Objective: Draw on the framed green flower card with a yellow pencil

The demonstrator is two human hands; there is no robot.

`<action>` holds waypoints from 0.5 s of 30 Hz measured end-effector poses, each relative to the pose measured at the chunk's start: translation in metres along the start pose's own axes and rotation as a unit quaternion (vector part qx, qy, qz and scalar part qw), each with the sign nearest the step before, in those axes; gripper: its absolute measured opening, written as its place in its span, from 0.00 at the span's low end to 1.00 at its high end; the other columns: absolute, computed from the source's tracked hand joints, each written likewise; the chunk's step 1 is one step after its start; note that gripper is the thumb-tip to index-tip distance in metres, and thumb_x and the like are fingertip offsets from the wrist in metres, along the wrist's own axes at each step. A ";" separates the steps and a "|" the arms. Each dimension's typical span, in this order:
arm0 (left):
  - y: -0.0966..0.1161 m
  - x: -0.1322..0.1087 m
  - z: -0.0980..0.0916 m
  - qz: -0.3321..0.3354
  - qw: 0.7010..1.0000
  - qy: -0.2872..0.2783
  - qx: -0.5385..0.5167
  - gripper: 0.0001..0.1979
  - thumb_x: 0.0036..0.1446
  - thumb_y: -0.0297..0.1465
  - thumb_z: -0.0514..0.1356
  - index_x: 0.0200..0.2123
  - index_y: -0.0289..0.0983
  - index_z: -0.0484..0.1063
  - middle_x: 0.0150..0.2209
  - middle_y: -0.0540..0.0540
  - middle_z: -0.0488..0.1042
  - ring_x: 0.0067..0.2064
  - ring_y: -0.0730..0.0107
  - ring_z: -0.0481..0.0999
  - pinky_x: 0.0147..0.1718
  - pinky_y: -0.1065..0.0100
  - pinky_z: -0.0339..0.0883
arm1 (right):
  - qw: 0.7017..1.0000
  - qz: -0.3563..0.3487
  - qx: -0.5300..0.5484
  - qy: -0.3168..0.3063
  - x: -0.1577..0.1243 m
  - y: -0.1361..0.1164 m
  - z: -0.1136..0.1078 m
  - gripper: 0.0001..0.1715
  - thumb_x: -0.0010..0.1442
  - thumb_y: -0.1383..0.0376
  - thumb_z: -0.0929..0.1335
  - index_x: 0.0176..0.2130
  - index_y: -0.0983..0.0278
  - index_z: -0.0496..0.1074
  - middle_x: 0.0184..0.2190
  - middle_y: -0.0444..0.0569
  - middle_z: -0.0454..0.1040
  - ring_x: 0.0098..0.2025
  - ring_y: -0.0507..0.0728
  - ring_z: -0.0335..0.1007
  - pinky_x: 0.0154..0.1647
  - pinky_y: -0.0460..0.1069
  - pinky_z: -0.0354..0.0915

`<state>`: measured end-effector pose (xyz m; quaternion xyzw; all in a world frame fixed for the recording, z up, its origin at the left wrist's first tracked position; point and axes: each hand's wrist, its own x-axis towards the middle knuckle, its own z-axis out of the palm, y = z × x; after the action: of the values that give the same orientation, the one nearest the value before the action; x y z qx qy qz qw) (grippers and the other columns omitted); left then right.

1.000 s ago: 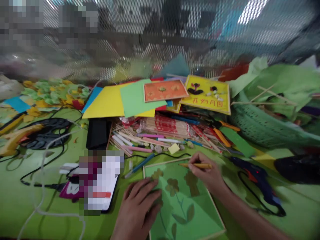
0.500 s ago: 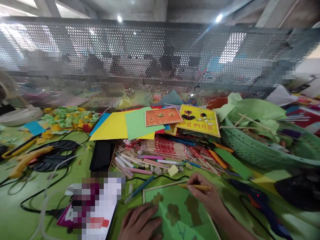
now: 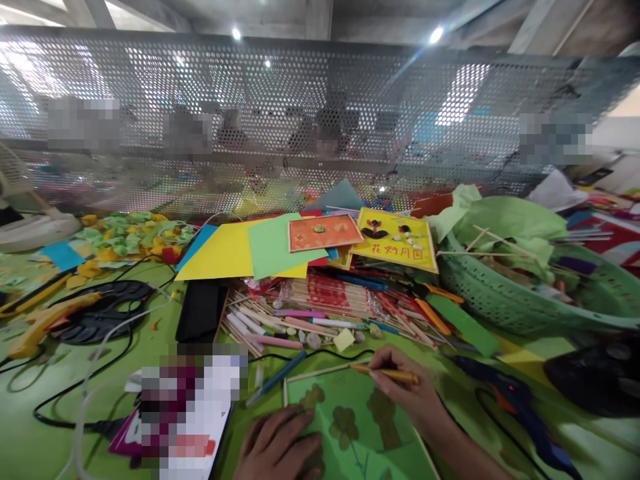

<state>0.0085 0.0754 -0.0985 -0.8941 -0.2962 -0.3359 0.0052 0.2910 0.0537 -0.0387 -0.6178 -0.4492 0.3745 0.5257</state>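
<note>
My right hand [image 3: 413, 390] pinches a yellow-gold pen [image 3: 405, 377]. The pen lies low and slanted, its tip pointing left at the thin wooden stick edging along the far side of a green card picture [image 3: 327, 387]. Olive-brown flower shapes [image 3: 345, 427] and thin drawn stems show on the card. Fingers spread, my left hand [image 3: 280, 440] rests flat over the card's left edge. Left of the card lies a blue pen [image 3: 280, 377]. To the right of my right hand is a dark blue glue gun [image 3: 520, 410] with a small red light.
Pens and wooden sticks [image 3: 305, 307] lie heaped beyond the card, with coloured paper sheets [image 3: 220, 250] and a yellow finished picture [image 3: 395, 243] behind. A green basket [image 3: 500, 300] stands right. Cables, a yellow glue gun [image 3: 55, 320] and a phone-like black case [image 3: 200, 313] lie left.
The pen tip has slid slightly left along the card's far edge, with my right hand following. My left hand stays in place. The whole view has shifted a little.
</note>
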 end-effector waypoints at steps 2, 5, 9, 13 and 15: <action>0.001 -0.001 0.001 0.001 1.000 0.003 -0.003 0.10 0.69 0.39 0.57 0.46 0.51 0.78 0.49 0.56 0.83 0.52 0.67 0.81 0.49 0.64 0.72 | 1.000 0.001 0.000 0.001 0.000 -0.001 0.000 0.12 0.55 0.55 0.73 0.33 0.60 0.74 0.27 0.45 0.71 0.28 0.55 0.63 0.29 0.49 0.60; -0.003 0.000 0.000 0.027 1.000 -0.001 0.006 0.09 0.68 0.38 0.58 0.46 0.51 0.78 0.50 0.56 0.82 0.52 0.67 0.81 0.48 0.64 0.72 | 1.000 0.004 -0.005 0.003 0.000 -0.002 -0.002 0.12 0.55 0.55 0.73 0.32 0.60 0.74 0.27 0.45 0.71 0.28 0.56 0.64 0.29 0.50 0.61; -0.005 0.002 -0.003 0.052 0.998 -0.008 0.018 0.09 0.67 0.38 0.59 0.46 0.50 0.78 0.51 0.57 0.82 0.52 0.67 0.81 0.47 0.65 0.72 | 1.000 0.004 -0.009 0.012 0.001 -0.002 -0.004 0.13 0.54 0.54 0.73 0.31 0.61 0.74 0.26 0.45 0.70 0.27 0.55 0.63 0.29 0.49 0.60; 0.002 0.001 -0.003 -0.007 1.000 -0.009 0.006 0.09 0.69 0.38 0.58 0.44 0.50 0.79 0.50 0.55 0.83 0.52 0.65 0.81 0.50 0.62 0.71 | 1.000 0.016 0.008 0.020 0.002 0.000 -0.005 0.14 0.53 0.54 0.74 0.30 0.62 0.73 0.24 0.43 0.68 0.26 0.53 0.60 0.27 0.48 0.57; 0.004 -0.001 -0.002 -0.011 1.000 -0.012 0.008 0.10 0.69 0.39 0.57 0.44 0.51 0.79 0.50 0.56 0.83 0.52 0.65 0.81 0.50 0.62 0.71 | 1.000 0.015 0.014 0.023 0.002 0.002 -0.005 0.14 0.53 0.55 0.74 0.30 0.62 0.73 0.23 0.42 0.66 0.25 0.52 0.58 0.27 0.47 0.56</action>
<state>0.0093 0.0715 -0.0967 -0.8946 -0.3085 -0.3232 0.0052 0.2967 0.0536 -0.0395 -0.6255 -0.4228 0.3741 0.5386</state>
